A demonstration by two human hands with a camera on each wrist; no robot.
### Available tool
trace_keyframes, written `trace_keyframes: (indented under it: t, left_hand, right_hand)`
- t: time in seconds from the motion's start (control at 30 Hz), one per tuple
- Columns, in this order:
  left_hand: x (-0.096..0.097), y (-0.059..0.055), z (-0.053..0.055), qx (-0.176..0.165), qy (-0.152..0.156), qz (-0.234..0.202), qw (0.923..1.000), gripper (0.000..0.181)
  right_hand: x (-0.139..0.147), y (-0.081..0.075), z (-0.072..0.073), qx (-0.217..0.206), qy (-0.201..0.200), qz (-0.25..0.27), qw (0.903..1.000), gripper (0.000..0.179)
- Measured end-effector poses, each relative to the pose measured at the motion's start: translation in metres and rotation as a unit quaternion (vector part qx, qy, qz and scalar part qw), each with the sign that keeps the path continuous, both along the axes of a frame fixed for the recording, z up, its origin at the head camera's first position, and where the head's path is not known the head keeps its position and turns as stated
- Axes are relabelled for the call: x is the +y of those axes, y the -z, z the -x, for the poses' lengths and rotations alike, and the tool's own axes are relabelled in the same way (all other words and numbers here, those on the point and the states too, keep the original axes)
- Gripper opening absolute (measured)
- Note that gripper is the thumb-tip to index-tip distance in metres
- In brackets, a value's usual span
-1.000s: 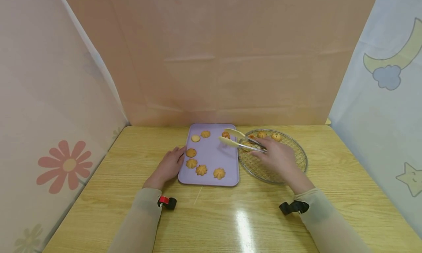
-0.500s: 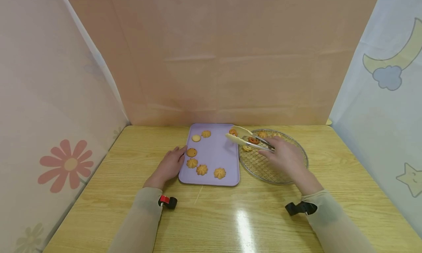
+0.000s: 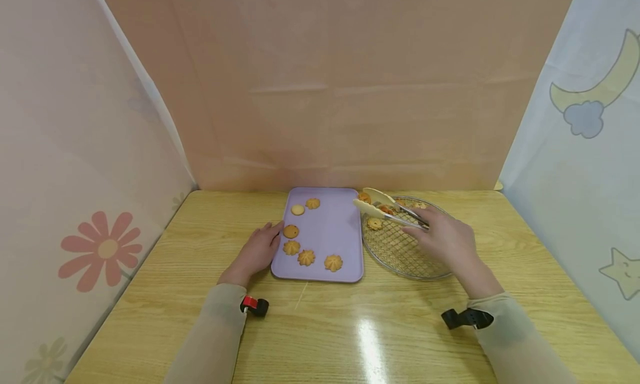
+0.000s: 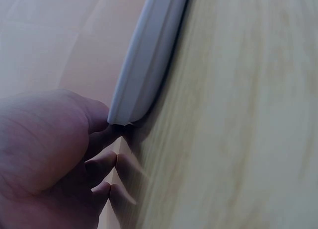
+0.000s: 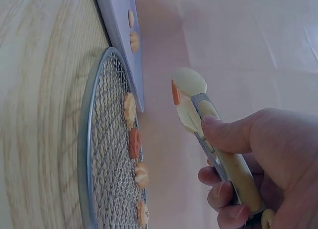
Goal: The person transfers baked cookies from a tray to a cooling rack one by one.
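Observation:
My right hand point(image 3: 447, 239) grips a pair of tongs point(image 3: 371, 209) with cream tips and metal arms. Between the tips sits an orange-brown pretzel-like biscuit point(image 5: 176, 92), held above the far left rim of a round wire rack point(image 3: 400, 253). To the left, my left hand point(image 3: 254, 252) holds the left edge of a lilac tray point(image 3: 325, 228); in the left wrist view the thumb point(image 4: 97, 114) touches its rim, with the other fingers lower down. On the tray lie several biscuits, including a swirl biscuit point(image 3: 333, 263) near the front and a plain round biscuit point(image 3: 298, 210).
Along the rack's far side lie a pale biscuit point(image 3: 374, 224), another pretzel-like biscuit point(image 5: 134, 143) and a swirl biscuit point(image 5: 141, 175). A brown backdrop point(image 3: 325, 111) stands behind the wooden table point(image 3: 320, 339), with printed cloth walls at both sides.
My right hand has moved right with the tongs, carrying the pretzel-like biscuit from the tray's far right corner to the rack's rim. My left hand has stayed at the tray.

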State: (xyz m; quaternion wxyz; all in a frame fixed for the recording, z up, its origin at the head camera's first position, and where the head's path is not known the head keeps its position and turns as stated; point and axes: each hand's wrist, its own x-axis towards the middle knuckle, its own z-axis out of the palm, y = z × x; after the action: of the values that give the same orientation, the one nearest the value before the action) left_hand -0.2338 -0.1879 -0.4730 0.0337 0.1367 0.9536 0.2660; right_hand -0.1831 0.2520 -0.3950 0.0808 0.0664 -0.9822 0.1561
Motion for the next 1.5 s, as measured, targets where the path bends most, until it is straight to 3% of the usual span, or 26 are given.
trace_keyframes:
  t: [1.03, 1.3, 1.5]
  left_hand:
    - [0.002, -0.003, -0.003, -0.003, -0.002, -0.007, 1.0, 0.05]
    - [-0.008, 0.026, 0.012, 0.035, 0.009, -0.024, 0.9991, 0.049]
    - [-0.002, 0.008, 0.002, 0.01, 0.006, -0.033, 0.9994, 0.05]
  right_hand:
    - [0.031, -0.007, -0.006, -0.015, 0.038, 0.002, 0.9992, 0.072]
    - [0.045, -0.009, -0.01, -0.017, 0.043, 0.0, 0.9989, 0.072]
    - [0.057, -0.01, -0.015, -0.022, 0.054, -0.003, 0.9983, 0.071]
